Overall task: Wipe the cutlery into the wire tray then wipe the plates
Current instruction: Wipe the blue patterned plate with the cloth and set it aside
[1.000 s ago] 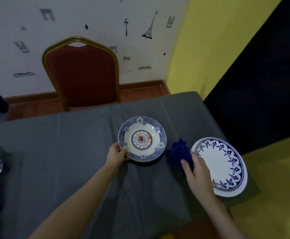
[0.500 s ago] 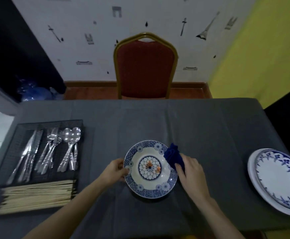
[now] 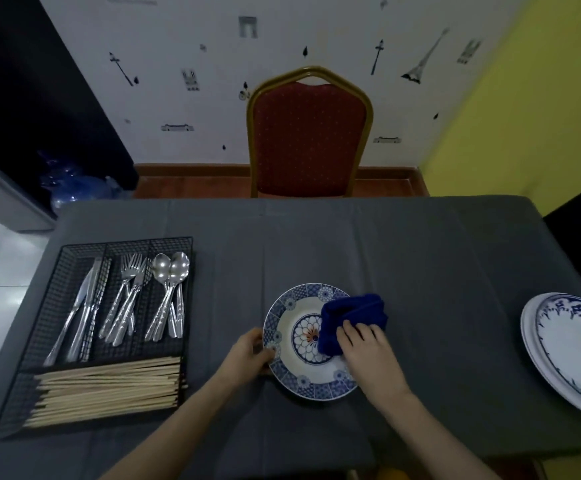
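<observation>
A small blue-patterned plate [image 3: 297, 370] lies flat on the grey tablecloth in front of me. My left hand [image 3: 247, 356] grips its left rim. My right hand [image 3: 368, 355] presses a folded dark blue cloth [image 3: 351, 315] onto the plate's right half, covering part of the centre flower. At the left stands the black wire tray [image 3: 57, 299] holding knives [image 3: 81, 306], forks [image 3: 126, 299], spoons [image 3: 169, 292] and a bundle of chopsticks [image 3: 109, 389]. A stack of larger white plates with blue edging [image 3: 573, 348] sits at the right table edge.
A red chair with a gold frame [image 3: 308, 133] stands behind the table's far edge. A blue water bottle [image 3: 74, 188] is on the floor at the far left. The grey tablecloth [image 3: 420, 271] is bare between the small plate and the plate stack.
The small plate now lies at the table's middle instead of beside the plate stack. The cloth went from the table onto the plate and now lies flatter over its right half.
</observation>
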The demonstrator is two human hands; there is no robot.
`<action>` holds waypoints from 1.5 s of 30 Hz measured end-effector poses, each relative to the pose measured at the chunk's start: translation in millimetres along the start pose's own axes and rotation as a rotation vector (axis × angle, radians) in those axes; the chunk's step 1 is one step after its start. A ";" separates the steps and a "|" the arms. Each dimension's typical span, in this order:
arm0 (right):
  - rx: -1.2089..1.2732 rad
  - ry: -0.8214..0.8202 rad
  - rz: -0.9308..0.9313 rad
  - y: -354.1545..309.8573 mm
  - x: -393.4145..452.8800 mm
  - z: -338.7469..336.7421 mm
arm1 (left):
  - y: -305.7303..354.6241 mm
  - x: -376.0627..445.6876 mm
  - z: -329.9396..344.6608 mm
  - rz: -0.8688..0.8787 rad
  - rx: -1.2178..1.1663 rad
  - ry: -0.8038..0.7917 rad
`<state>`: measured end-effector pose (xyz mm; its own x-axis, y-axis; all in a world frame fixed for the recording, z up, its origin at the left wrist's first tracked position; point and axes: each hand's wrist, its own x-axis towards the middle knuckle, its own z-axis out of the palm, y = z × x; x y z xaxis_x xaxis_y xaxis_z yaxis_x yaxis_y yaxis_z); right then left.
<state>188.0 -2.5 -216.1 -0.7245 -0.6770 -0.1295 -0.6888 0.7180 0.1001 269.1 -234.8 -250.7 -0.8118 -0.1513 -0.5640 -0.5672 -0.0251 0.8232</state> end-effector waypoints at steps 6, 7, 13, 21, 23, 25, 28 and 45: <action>0.186 -0.072 -0.188 9.3 -4.4 -15.7 | 3.4 2.1 0.6 0.004 0.016 0.010; 0.256 -0.078 -0.217 2.4 -5.5 -14.6 | 4.4 3.0 0.5 0.001 0.013 0.010; 0.246 -0.118 -0.193 -64.1 7.3 -1.4 | -0.2 -5.8 -0.4 0.020 -0.045 0.051; 0.208 -0.139 -0.032 -25.0 22.6 -9.8 | -0.5 -7.6 3.1 -0.005 -0.022 0.019; 0.202 -0.154 -0.041 -17.8 13.1 -11.9 | -1.7 -9.8 5.3 -0.008 -0.017 0.045; 0.223 -0.144 -0.053 -13.2 2.7 -14.4 | 0.8 -10.7 4.3 -0.018 -0.007 0.036; 0.261 -0.111 -0.087 -9.8 -19.8 -16.8 | 7.5 -8.1 -1.0 -0.044 0.012 -0.004; 0.310 -0.058 -0.054 -48.5 21.2 0.9 | 29.7 -5.5 4.2 -0.070 0.320 0.041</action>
<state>206.1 -51.5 -224.6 -0.6782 -0.7115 -0.1838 -0.6792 0.7024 -0.2130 256.1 -230.6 -223.4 -0.7668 -0.1998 -0.6100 -0.6415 0.2740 0.7166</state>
